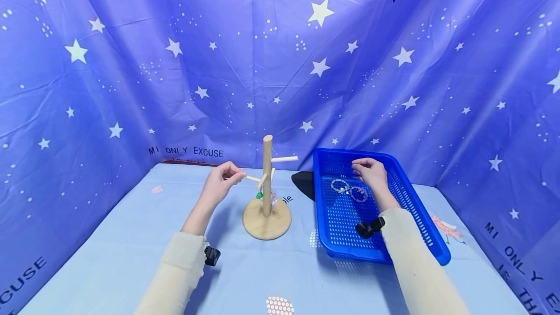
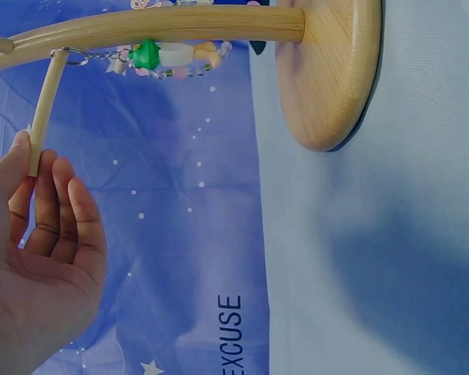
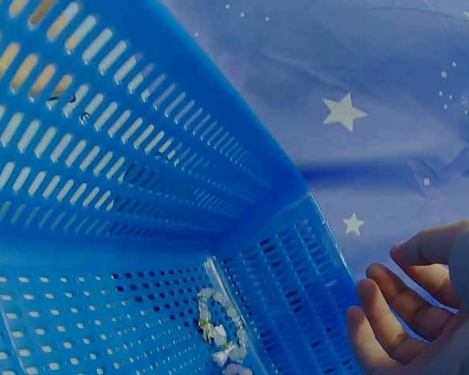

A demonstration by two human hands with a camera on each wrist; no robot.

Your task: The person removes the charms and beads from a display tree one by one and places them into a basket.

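A wooden peg stand [image 1: 267, 174] with a round base stands upright on the table. My left hand [image 1: 220, 184] pinches the end of one of its pegs [image 2: 48, 105] between thumb and fingers. Near the post, a metal ring and chain with a green charm [image 2: 144, 55] hang from that peg's inner end, beside clear and pink beads. My right hand [image 1: 372, 175] is held above the blue basket [image 1: 321, 218], fingers loosely bent with nothing between them. Inside the basket lie two beaded bracelets, a clear one with white flower charms [image 1: 340, 186] and a pinkish one [image 1: 358, 194].
A light blue cloth [image 1: 131, 256] with printed figures covers the table. Behind it hangs a purple-blue curtain [image 1: 245, 62] with stars. The basket's raised perforated walls stand to the right of the peg stand, with a gap of cloth between them.
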